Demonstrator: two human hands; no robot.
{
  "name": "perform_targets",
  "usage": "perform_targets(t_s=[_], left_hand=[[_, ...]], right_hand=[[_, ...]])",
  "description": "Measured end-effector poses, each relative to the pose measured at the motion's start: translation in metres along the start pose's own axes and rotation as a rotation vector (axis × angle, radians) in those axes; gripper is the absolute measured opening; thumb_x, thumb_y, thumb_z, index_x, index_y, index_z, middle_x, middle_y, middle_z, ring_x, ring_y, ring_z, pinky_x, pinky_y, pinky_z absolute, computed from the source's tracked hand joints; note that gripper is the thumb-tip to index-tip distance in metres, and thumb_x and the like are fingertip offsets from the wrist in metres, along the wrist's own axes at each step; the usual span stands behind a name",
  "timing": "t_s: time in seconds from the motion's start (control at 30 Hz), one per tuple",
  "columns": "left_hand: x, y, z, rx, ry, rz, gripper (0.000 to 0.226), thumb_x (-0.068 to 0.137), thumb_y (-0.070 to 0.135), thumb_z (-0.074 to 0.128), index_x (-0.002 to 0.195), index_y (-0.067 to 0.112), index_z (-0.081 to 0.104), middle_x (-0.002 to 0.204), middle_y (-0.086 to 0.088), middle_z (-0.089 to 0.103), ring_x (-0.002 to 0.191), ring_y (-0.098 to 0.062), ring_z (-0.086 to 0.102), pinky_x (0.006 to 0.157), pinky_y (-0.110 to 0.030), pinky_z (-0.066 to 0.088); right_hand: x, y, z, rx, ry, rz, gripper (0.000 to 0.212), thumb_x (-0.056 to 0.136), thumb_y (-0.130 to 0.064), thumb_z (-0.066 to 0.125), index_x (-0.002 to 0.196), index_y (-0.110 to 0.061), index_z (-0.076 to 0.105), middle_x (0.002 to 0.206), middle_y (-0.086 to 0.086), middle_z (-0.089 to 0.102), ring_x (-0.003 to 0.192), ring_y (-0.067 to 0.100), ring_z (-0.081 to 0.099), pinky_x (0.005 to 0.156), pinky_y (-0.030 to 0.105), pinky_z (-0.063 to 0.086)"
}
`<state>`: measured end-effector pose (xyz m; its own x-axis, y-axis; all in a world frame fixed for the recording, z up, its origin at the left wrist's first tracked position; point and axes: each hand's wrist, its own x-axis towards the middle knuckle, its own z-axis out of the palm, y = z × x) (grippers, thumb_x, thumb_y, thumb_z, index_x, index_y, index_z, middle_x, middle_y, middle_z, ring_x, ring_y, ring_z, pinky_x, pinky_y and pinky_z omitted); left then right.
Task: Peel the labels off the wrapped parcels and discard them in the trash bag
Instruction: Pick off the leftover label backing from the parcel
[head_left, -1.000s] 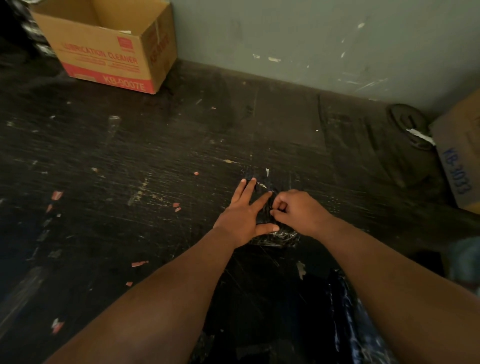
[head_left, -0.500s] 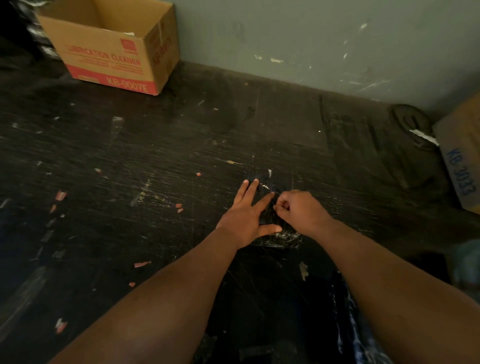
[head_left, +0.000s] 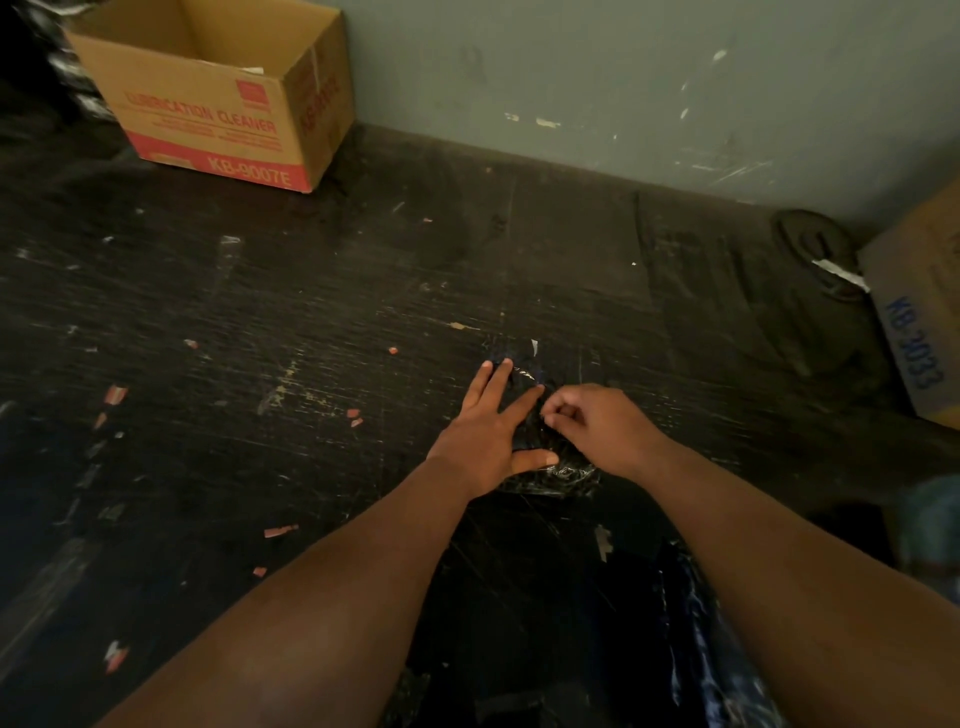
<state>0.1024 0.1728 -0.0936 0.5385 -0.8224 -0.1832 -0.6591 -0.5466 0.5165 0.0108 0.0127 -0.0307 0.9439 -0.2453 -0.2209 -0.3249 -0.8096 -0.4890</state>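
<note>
A small parcel wrapped in glossy black plastic film (head_left: 556, 470) lies flat on the dark, scratched worktop (head_left: 311, 312), a little right of the middle of the view and near the person. The left hand (head_left: 491, 431) is open and pressed palm-down on the parcel's left side, fingers spread and pointing away from the person, the thumb stretched to the right across the wrap. The right hand (head_left: 597, 426) sits on the parcel's right side, curled, with thumb and fingertips pinched together at the wrap's surface just beside the left index finger; whatever they pinch is too small and dark to make out. A tiny white scrap (head_left: 534, 347) stands up at the parcel's far edge, just beyond the left fingertips.

At the bottom right, close to the person, lies crumpled shiny black plastic sheeting (head_left: 696, 649), between the two forearms and under the right one.

An open brown cardboard box with red print reading "LUBRICATION CLEANER" (head_left: 223, 104) stands at the far left against the grey-green wall (head_left: 623, 78). Another cardboard box with blue lettering (head_left: 914, 322) shows at the right edge, with a dark roll of tape (head_left: 815, 249) just beside it. Small pink and pale paper scraps (head_left: 280, 531) are scattered over the worktop's left half.
</note>
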Motion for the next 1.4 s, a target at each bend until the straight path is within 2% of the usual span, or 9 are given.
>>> perform_targets(t_s=[0.1, 0.33, 0.63, 0.8, 0.93, 1.07, 1.2, 1.33, 1.4], left_hand=[[-0.001, 0.000, 0.000, -0.018, 0.010, 0.007, 0.094, 0.086, 0.073, 0.055, 0.161, 0.039, 0.011, 0.168, 0.003, -0.022, 0.151, -0.021, -0.028, 0.125, -0.053, 0.014], [-0.004, 0.002, -0.003, -0.008, 0.001, 0.002, 0.093, 0.087, 0.070, 0.057, 0.161, 0.038, 0.011, 0.168, 0.002, -0.023, 0.151, -0.021, -0.028, 0.125, -0.053, 0.014], [-0.005, 0.003, -0.003, 0.013, -0.011, 0.004, 0.093, 0.088, 0.071, 0.055, 0.161, 0.038, 0.008, 0.167, 0.001, -0.025, 0.151, -0.022, -0.030, 0.124, -0.054, 0.014], [-0.004, 0.002, -0.001, -0.001, 0.005, 0.004, 0.093, 0.088, 0.070, 0.056, 0.161, 0.038, 0.010, 0.167, 0.003, -0.024, 0.151, -0.021, -0.029, 0.123, -0.055, 0.015], [-0.003, 0.001, 0.000, 0.009, -0.001, 0.004, 0.093, 0.087, 0.071, 0.056, 0.161, 0.039, 0.009, 0.167, 0.003, -0.024, 0.151, -0.021, -0.030, 0.124, -0.056, 0.016], [-0.001, 0.000, 0.000, 0.024, -0.015, -0.001, 0.094, 0.087, 0.073, 0.054, 0.161, 0.040, 0.007, 0.167, 0.003, -0.026, 0.150, -0.022, -0.031, 0.123, -0.059, 0.018], [-0.002, 0.001, -0.001, 0.011, -0.012, -0.003, 0.094, 0.086, 0.073, 0.055, 0.161, 0.040, 0.008, 0.167, 0.003, -0.025, 0.150, -0.021, -0.031, 0.123, -0.058, 0.017], [-0.003, 0.002, -0.001, 0.010, -0.003, 0.007, 0.093, 0.088, 0.071, 0.056, 0.161, 0.038, 0.010, 0.167, 0.001, -0.024, 0.151, -0.022, -0.029, 0.125, -0.055, 0.013], [-0.002, 0.001, -0.001, 0.008, 0.002, 0.011, 0.093, 0.088, 0.070, 0.057, 0.161, 0.037, 0.010, 0.168, 0.000, -0.023, 0.151, -0.023, -0.028, 0.125, -0.055, 0.013]], right_hand=[[-0.005, -0.001, 0.002, -0.045, -0.020, -0.020, 0.013, 0.091, -0.031, 0.065, 0.103, -0.031, 0.069, 0.095, -0.007, 0.056, 0.083, 0.005, 0.057, 0.075, 0.025, 0.048], [-0.011, -0.007, 0.008, -0.111, 0.039, -0.041, 0.009, 0.090, -0.027, 0.066, 0.097, -0.026, 0.070, 0.097, -0.004, 0.054, 0.084, 0.009, 0.057, 0.074, 0.021, 0.042], [-0.011, -0.007, 0.008, -0.035, 0.058, 0.031, 0.007, 0.093, -0.026, 0.061, 0.097, -0.028, 0.067, 0.097, -0.004, 0.059, 0.084, 0.008, 0.060, 0.078, 0.028, 0.051], [-0.009, -0.010, 0.011, -0.130, 0.041, 0.009, 0.008, 0.092, -0.027, 0.062, 0.099, -0.026, 0.066, 0.100, -0.002, 0.053, 0.085, 0.010, 0.057, 0.071, 0.020, 0.039], [-0.012, -0.009, 0.011, -0.158, 0.024, -0.019, 0.007, 0.095, -0.024, 0.058, 0.097, -0.025, 0.065, 0.099, -0.002, 0.052, 0.087, 0.011, 0.056, 0.074, 0.022, 0.041], [-0.012, -0.006, 0.007, -0.066, 0.029, 0.033, 0.009, 0.096, -0.023, 0.056, 0.097, -0.026, 0.064, 0.099, -0.003, 0.056, 0.086, 0.009, 0.058, 0.074, 0.023, 0.046], [-0.012, -0.008, 0.010, -0.075, 0.034, 0.035, 0.010, 0.095, -0.025, 0.059, 0.099, -0.024, 0.068, 0.101, -0.002, 0.054, 0.086, 0.009, 0.057, 0.069, 0.016, 0.039], [-0.009, -0.015, 0.009, -0.179, 0.030, 0.007, 0.011, 0.095, -0.027, 0.058, 0.100, -0.023, 0.067, 0.102, 0.000, 0.053, 0.087, 0.012, 0.057, 0.075, 0.024, 0.045], [-0.005, -0.023, 0.009, -0.284, -0.015, 0.003, 0.016, 0.095, -0.028, 0.055, 0.103, -0.018, 0.065, 0.103, 0.006, 0.053, 0.090, 0.019, 0.057, 0.079, 0.033, 0.050]])
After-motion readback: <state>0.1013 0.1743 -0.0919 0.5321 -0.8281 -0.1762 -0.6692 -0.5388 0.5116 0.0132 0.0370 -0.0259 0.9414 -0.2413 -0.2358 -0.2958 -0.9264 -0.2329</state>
